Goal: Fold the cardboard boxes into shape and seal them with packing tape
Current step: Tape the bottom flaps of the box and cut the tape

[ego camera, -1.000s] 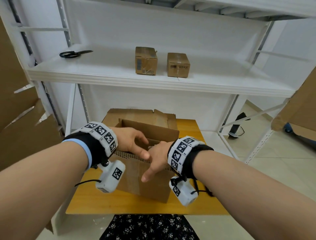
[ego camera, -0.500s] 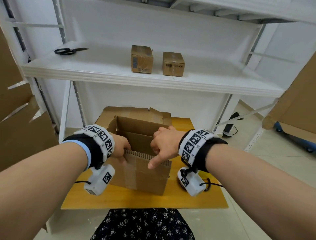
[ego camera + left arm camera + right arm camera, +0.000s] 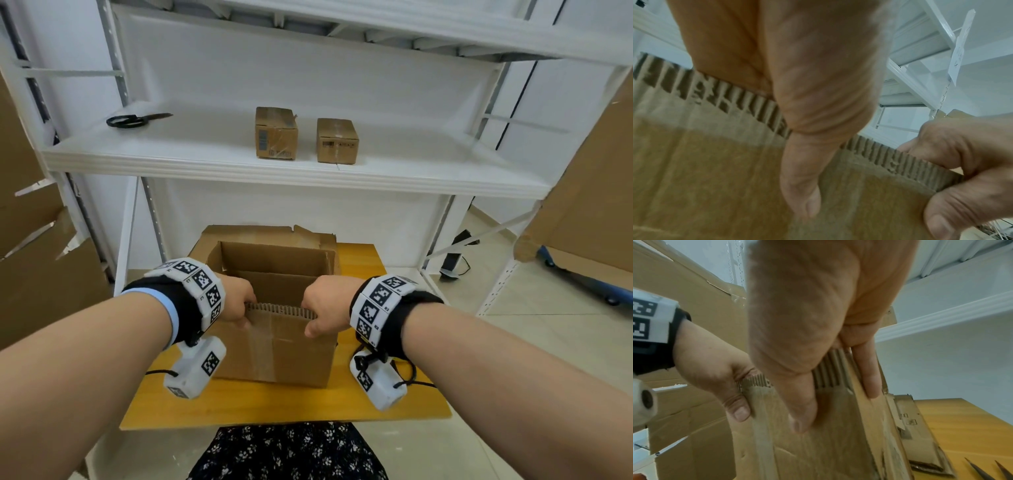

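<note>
An open-topped brown cardboard box [image 3: 274, 349] stands upright on the wooden table [image 3: 376, 401]. Both hands hold the torn, corrugated top edge of its near wall. My left hand [image 3: 239, 306] grips the left end, with the thumb [image 3: 801, 186] on the outside face. My right hand [image 3: 322, 308] grips the right end, pinching the wall [image 3: 807, 451] between the thumb outside and the fingers [image 3: 867, 378] inside. The box's far wall and side walls stand up; the inside bottom is hidden. No tape roll is in view.
A flattened cardboard piece [image 3: 260, 234] lies behind the box. On the white shelf [image 3: 205, 154] above are black scissors [image 3: 133, 120] and two small sealed boxes [image 3: 275, 137], [image 3: 337, 140]. Large cardboard sheets stand at left [image 3: 41, 274] and right [image 3: 589, 192]. Two dark points [image 3: 982, 472] lie on the table.
Both hands slid apart along the near wall's top edge, from close together to its two ends. The right hand went from a loose pointing pose to gripping the edge. The box opened squarer.
</note>
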Demonstrator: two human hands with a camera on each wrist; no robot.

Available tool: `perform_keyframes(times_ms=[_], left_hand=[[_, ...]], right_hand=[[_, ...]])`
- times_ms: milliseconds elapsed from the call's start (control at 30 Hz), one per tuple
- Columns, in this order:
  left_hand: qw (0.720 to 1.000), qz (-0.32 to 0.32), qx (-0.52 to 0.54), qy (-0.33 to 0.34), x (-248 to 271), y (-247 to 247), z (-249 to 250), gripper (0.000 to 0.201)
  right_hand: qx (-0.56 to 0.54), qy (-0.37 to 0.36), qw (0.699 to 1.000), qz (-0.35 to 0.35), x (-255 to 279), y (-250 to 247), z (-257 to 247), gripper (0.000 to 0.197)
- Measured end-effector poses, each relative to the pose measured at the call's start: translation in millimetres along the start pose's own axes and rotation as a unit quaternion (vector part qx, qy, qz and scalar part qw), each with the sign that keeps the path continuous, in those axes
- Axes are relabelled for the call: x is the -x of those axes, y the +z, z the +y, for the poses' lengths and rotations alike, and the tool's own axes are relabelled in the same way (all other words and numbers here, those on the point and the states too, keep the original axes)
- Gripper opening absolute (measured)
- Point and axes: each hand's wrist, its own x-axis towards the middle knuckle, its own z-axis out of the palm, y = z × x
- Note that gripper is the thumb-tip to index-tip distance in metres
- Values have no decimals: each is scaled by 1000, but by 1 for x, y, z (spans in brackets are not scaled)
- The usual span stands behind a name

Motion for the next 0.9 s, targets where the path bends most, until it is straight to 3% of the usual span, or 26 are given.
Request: perform_keyframes(times_ms=[233, 367, 467, 533, 600, 633, 767, 900], left_hand=[[998, 45, -47, 19, 13, -61, 9, 43], [985, 163, 2, 56, 22, -103, 29, 50], [935, 314, 120, 115, 15, -119, 54, 69], [882, 419, 165, 141, 5, -119, 78, 71], [837, 480, 210, 159, -8, -115, 104, 69], [831, 476, 231, 171, -16, -112, 118, 66], [878, 327, 287, 201, -60, -92, 165, 43], [893, 230, 333, 197, -107, -72, 207, 28]], right_hand=[[1, 32, 995, 90, 24, -42, 33, 34], [10, 87, 986, 139, 49, -61, 66, 36], [-14, 158, 972, 173, 71, -62, 100, 38], [-33, 215, 958, 186, 86, -54, 123, 37], [-53, 269, 943, 188, 101, -40, 147, 35], [-63, 295, 935, 187, 108, -31, 158, 33], [-125, 391, 898, 160, 124, 20, 200, 24], [-224, 459, 851, 119, 125, 86, 236, 24]])
